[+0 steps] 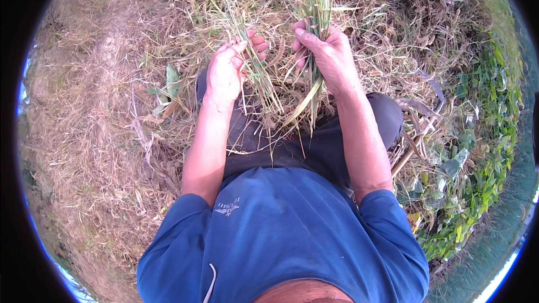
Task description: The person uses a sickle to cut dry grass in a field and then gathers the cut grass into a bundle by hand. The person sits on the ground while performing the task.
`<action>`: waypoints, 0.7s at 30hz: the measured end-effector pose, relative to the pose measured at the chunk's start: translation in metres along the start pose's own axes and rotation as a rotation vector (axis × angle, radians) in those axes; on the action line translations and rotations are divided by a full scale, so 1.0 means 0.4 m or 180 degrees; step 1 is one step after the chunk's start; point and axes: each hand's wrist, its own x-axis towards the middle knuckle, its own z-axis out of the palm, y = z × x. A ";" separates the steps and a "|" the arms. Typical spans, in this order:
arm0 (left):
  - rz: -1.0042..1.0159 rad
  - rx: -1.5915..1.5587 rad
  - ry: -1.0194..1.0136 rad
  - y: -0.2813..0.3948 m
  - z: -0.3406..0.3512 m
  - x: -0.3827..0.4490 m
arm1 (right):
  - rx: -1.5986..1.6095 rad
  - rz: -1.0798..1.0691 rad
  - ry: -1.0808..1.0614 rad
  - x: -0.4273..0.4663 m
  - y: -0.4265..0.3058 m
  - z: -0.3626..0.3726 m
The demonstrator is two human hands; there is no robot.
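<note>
My left hand [227, 67] pinches a thin, loose bunch of grass stalks [263, 80] between thumb and fingers. Those stalks slant from the upper left down over my lap. In my right hand [334, 57] is a thicker bundle of green and straw-coloured grass stalks [322, 2], held nearly upright in the picture. Its upper end runs out of the top of the view, and its cut-looking lower ends hang above my dark trousers [328, 143]. The two hands are a short distance apart, in front of my crossed or folded legs.
Dry cut grass [97, 134] covers the ground around me. By my right knee lies a curved grey blade [433, 86], apparently a sickle's, near a wooden stick [414, 147]. Green leafy plants [484, 168] grow along the right. A broad green leaf [172, 80] lies at left.
</note>
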 end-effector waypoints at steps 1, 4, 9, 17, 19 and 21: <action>0.0008 0.0026 -0.0029 0.002 0.016 -0.008 | -0.0116 0.0034 -0.0035 -0.002 0.009 0.011; -0.0013 -0.0203 -0.0219 0.006 0.062 -0.029 | -0.0604 0.0119 -0.0039 -0.003 0.035 0.024; 0.0072 0.0007 -0.0129 -0.007 0.092 -0.051 | -0.1124 -0.0171 -0.0319 0.003 0.053 0.046; 0.0025 -0.0402 -0.0066 -0.032 0.081 -0.040 | -0.1262 0.0169 -0.0207 0.011 0.065 0.024; 0.0027 -0.0347 -0.0030 -0.021 0.101 -0.052 | -0.1051 0.0286 -0.0157 0.003 0.050 0.029; 0.0036 -0.0314 0.0028 -0.016 0.112 -0.057 | -0.0917 0.0353 -0.0132 0.000 0.044 0.029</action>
